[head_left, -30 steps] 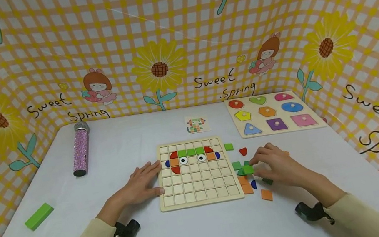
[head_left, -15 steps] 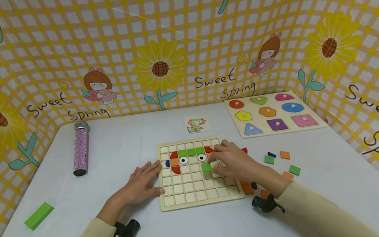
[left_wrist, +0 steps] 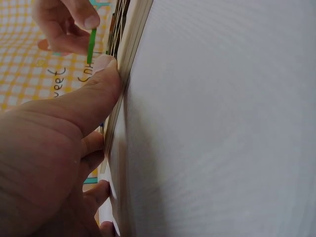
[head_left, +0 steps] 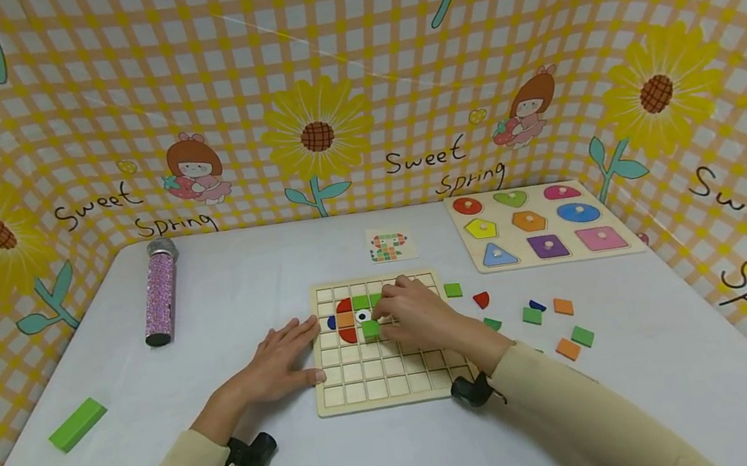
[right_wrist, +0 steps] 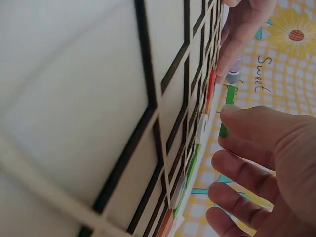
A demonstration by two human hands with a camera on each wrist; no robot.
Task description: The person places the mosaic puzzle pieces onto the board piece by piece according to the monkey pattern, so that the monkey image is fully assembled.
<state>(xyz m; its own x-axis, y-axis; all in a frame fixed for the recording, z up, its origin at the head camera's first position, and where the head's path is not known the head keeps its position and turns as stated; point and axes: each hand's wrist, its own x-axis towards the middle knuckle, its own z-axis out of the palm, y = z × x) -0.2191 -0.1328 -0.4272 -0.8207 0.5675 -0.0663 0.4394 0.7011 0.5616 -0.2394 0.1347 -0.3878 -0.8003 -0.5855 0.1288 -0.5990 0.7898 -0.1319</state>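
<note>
My right hand [head_left: 412,316] pinches a green square tile [head_left: 372,331] between thumb and fingertips, close over the wooden grid board [head_left: 364,390]. In the right wrist view the tile [right_wrist: 227,111] stands edge-on between thumb and index finger, with the other fingers loosely bent. Beside it on the board sit red quarter-round tiles [head_left: 350,337], an orange square, an eye tile [head_left: 361,316], a blue half-round and green squares; the hand hides those further right. Along the board's left edge rests my left hand [head_left: 280,362], fingers extended, its thumb [left_wrist: 98,89] against the rim.
Loose tiles lie right of the board, among them an orange square [head_left: 563,306] and a red piece [head_left: 481,300]. A pattern card [head_left: 390,244] and a knobbed shape puzzle [head_left: 512,244] are behind. At left are a glittery microphone [head_left: 159,296] and green block [head_left: 77,424].
My right hand has come from the loose tiles leftward across the board, carrying the green square tile to just right of the lower red piece. The left hand has stayed on the board's edge.
</note>
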